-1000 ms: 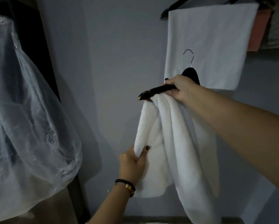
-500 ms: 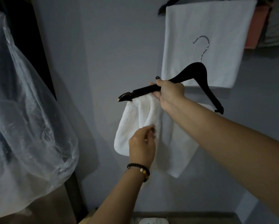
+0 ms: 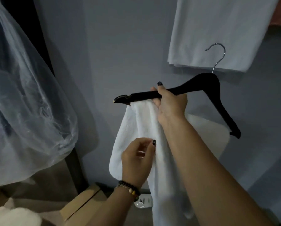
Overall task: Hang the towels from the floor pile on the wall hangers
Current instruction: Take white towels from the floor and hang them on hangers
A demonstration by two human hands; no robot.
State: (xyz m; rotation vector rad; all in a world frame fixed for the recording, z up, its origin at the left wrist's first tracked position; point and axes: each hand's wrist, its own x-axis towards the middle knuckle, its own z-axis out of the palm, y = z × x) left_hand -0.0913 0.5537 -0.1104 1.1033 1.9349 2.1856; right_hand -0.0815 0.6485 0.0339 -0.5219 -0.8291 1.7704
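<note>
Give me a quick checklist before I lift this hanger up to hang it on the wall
1. Right hand grips the black hanger on its left arm: ok.
2. White towel draped evenly over the hanger: not ok, it is bunched near the left end.
3. Left hand pinching the towel to spread it: ok.
4. Metal hook free and pointing up: ok.
5. Free spot on the wall rail: cannot tell, it is out of view above the hung white towel.

Hung white towel top, past the upper edge.
</note>
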